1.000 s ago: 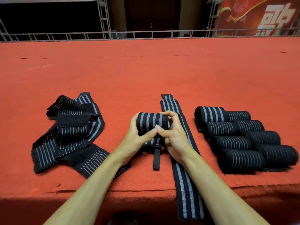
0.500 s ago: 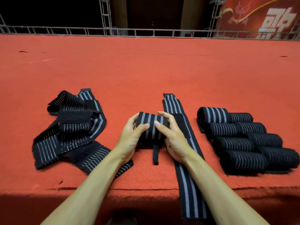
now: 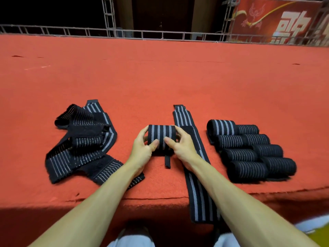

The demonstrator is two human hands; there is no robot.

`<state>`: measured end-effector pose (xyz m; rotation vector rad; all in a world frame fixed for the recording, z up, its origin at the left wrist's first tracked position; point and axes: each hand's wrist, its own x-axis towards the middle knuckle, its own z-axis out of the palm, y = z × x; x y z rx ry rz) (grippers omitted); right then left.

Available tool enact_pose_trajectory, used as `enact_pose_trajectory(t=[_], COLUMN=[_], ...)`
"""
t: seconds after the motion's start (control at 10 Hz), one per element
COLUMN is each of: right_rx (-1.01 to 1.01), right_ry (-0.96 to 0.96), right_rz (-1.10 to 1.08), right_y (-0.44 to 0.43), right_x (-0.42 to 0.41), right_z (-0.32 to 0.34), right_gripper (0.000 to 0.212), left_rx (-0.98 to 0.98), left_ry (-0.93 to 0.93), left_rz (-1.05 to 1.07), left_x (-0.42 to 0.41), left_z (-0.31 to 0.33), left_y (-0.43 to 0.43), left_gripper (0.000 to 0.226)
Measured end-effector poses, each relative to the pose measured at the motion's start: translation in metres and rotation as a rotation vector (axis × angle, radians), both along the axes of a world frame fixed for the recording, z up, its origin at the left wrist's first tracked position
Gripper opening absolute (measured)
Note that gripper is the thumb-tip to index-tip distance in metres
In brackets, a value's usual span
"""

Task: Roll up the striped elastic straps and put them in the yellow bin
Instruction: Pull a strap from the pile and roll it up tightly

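Lowered onto the surface (image 3: 160,77), the rolled strap (image 3: 162,138) is gripped endwise by left hand (image 3: 142,148) and right hand (image 3: 184,148); open room is left at 12 o'clock, the edge at 6.

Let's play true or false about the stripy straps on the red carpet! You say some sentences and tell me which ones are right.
1. The left hand and the right hand both hold one rolled strap. True.
2. The finished rolls lie to the left of the hands. False: they lie on the right, and the loose pile of unrolled straps is on the left.
3. A flat strap hangs over the near edge of the red carpet. True.
4. The rolled strap is yellow with dots. False: it is black with pale stripes.
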<state>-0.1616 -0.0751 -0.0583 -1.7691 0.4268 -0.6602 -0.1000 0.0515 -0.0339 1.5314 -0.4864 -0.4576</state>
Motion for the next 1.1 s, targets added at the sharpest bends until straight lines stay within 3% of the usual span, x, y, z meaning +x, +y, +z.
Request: enact_pose_trajectory(t=[0.2, 0.4, 0.5, 0.6, 0.9, 1.1], right_rx=[-0.042, 0.013, 0.126, 0.248, 0.374, 0.299], right_ry=[-0.001, -0.035, -0.035, -0.050, 0.120, 0.331], right_rz=[0.001, -0.046, -0.037, -0.088, -0.285, -0.260], right_y=[-0.040, -0.119, -0.164, -0.204, -0.280, -0.297], right_x=[0.003, -0.016, -0.033, -0.050, -0.082, -0.075], right_z=[0.065, 0.101, 0.113, 0.112, 0.066, 0.039], right_gripper=[0.056, 0.037, 0.023, 0.017, 0.010, 0.028], left_rx=[-0.019, -0.066, -0.018, 0.095, 0.169, 0.229], left_ry=[-0.075, 0.069, 0.019, -0.087, -0.132, -0.169], left_rz=[-0.007, -0.205, -0.277, -0.287, -0.283, -0.276], left_x=[0.022, 0.016, 0.012, 0.005, -0.004, -0.001], left_z=[0.023, 0.068, 0.074, 0.069, 0.043, 0.033], left_y=[-0.037, -0.116, -0.158, -0.187, -0.220, -0.225], left_gripper=[0.057, 0.051, 0.049, 0.050, 0.021, 0.019])
